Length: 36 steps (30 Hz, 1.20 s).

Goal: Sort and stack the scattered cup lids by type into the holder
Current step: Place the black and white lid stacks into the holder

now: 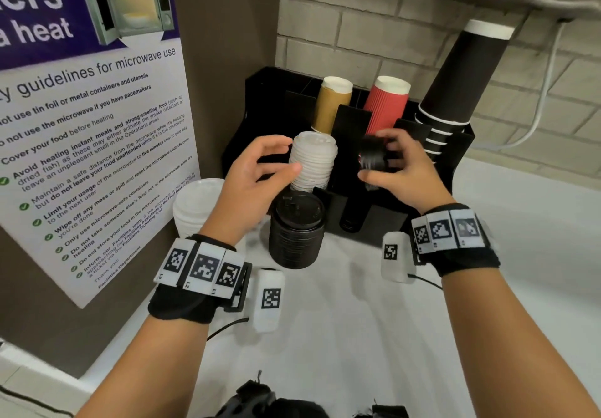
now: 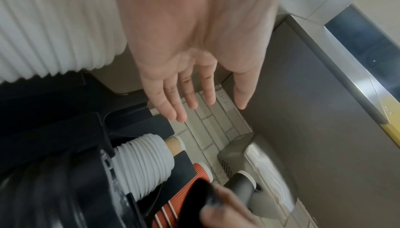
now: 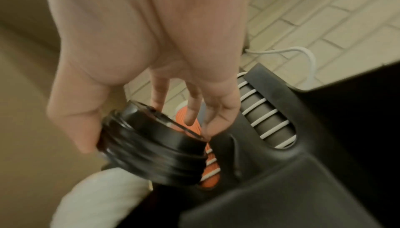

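My right hand (image 1: 395, 165) grips a short stack of black lids (image 1: 373, 157) (image 3: 153, 151) between thumb and fingers, above the front of the black holder (image 1: 455, 154). A tall stack of white lids (image 1: 313, 160) (image 2: 142, 163) stands in the holder's front left slot. My left hand (image 1: 260, 170) (image 2: 190, 84) hovers just left of that white stack with fingers straight and spread, holding nothing. A tall stack of black lids (image 1: 297, 230) stands on the counter in front of the holder. Another stack of white lids (image 1: 196, 206) (image 2: 54, 26) sits at the left by the poster.
The holder's back slots carry a tan cup stack (image 1: 331, 105), a red ribbed cup stack (image 1: 387, 105) and tall dark cups (image 1: 461, 76). A brown wall panel with a microwave poster (image 1: 91, 131) closes the left side. The white counter (image 1: 520, 255) extends to the right.
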Tool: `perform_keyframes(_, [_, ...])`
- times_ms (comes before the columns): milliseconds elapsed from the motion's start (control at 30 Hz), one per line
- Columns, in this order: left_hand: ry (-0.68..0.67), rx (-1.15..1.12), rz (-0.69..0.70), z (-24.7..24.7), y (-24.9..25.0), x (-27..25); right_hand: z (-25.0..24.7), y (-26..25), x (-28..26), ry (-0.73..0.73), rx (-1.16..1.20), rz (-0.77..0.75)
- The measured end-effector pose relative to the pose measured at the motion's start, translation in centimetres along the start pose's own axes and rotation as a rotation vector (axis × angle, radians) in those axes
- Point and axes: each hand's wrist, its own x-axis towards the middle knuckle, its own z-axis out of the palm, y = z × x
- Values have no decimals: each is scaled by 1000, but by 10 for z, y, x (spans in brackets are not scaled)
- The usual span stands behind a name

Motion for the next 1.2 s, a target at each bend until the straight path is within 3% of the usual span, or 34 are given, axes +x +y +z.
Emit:
perform_keyframes(300, [24, 16, -2, 2, 0, -2, 38, 11, 24, -436, -998, 59])
perform_keyframes(500, [34, 36, -15, 0, 0, -3, 58, 22, 19, -516, -1195, 36])
perform_keyframes(700, [35, 29, -8, 2, -1, -2, 63, 28, 12, -454, -1273, -22])
perform_keyframes(967, [41, 37, -1, 0, -3, -1, 55, 19, -2, -378, -1179, -85])
perform_keyframes(1033, [55, 41, -1, -2, -3, -1, 48, 10, -6, -220, -927, -95])
perform_keyframes(1100, [73, 39, 5, -4, -3, 0, 46, -1, -12, -17, -516, -157])
perform_keyframes(1133, [82, 40, 10, -5, -2, 0, 49, -9, -17, 16, -325, -188])
perform_keyframes(1200, [95, 41, 24, -5, 0, 1, 60, -24, -27, -85, -127, -201])
